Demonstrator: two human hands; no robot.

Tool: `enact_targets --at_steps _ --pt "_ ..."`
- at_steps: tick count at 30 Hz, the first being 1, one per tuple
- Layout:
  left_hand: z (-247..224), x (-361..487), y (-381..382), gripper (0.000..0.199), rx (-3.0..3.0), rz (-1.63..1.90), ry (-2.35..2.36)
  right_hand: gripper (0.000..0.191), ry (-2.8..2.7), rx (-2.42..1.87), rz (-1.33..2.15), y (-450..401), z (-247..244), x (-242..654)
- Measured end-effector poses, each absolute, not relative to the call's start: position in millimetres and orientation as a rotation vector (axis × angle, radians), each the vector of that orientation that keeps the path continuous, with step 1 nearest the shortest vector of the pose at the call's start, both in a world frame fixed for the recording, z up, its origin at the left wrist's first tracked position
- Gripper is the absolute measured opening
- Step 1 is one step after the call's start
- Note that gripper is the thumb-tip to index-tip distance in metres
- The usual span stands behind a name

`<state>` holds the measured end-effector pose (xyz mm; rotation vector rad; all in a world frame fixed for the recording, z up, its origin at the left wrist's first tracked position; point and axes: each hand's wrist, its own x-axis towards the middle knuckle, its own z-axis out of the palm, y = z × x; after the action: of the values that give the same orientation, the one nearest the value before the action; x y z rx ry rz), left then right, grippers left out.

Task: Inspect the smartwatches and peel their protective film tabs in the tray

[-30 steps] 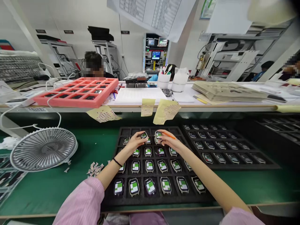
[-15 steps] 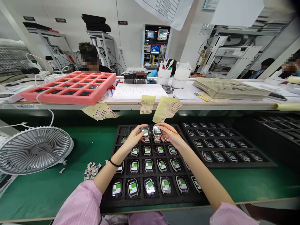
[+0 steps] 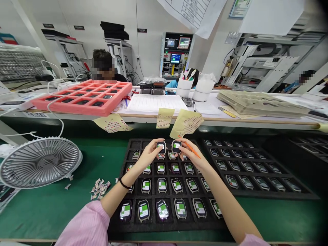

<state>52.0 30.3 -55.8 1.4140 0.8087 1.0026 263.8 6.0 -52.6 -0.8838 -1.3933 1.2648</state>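
Observation:
My left hand [image 3: 151, 152] grips a smartwatch [image 3: 161, 147] by its edges, thumb over its lit screen. Beside it, my right hand [image 3: 189, 152] holds a second smartwatch [image 3: 176, 146], thumb touching the glass. An orange stick-like tool [image 3: 191, 149], thin and pointed, is also tucked in the right hand. Both watches have no straps and are held above the far rows of a black foam tray [image 3: 169, 226]. Rows of similar watches with green and white screens, such as this watch [image 3: 162, 185], sit in its compartments.
A second black tray [image 3: 278, 192] of dark-screened watches lies at right. At left stand a grey fan [image 3: 46, 163] and a pile of small pieces [image 3: 100, 187]. On the shelf are a pink foam tray [image 3: 97, 111] and paper sheets [image 3: 153, 102]. A co-worker [image 3: 104, 66] sits beyond.
The view has shifted slightly. The thumbs now lie on both watch screens, which show mostly white and black where green showed before. The orange tool has tilted more steeply in my right hand.

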Motion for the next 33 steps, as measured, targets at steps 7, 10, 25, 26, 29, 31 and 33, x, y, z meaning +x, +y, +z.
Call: enact_targets --at_steps 7,10,25,26,29,31,33 --pt "-54.0 55.2 24.3 0.047 1.405 1.026 0.814 0.027 -1.378 -0.896 1.272 -0.4 -57.2 262.1" --pt "-52.3 54.4 22.7 0.045 1.403 1.011 0.828 0.027 -1.384 -0.896 1.282 -0.7 -59.7 259.3" --pt "-48.4 53.1 18.8 0.039 1.363 0.994 0.850 0.025 -1.375 -0.958 1.231 -3.2 -59.5 259.5" --pt "-46.7 52.8 18.1 0.040 1.365 0.990 0.849 0.024 -1.371 -0.952 1.237 -3.6 -58.9 259.6" --pt "-40.5 49.7 16.8 0.046 1.381 0.962 0.803 0.024 -1.339 -0.908 1.293 -5.0 -54.7 260.0" --pt "-36.0 45.8 16.5 0.056 1.367 0.920 0.723 0.029 -1.293 -0.847 1.368 -5.0 -51.2 260.5" --pt "-31.9 41.3 16.5 0.067 1.320 0.874 0.634 0.040 -1.240 -0.758 1.466 -3.9 -48.9 261.5"
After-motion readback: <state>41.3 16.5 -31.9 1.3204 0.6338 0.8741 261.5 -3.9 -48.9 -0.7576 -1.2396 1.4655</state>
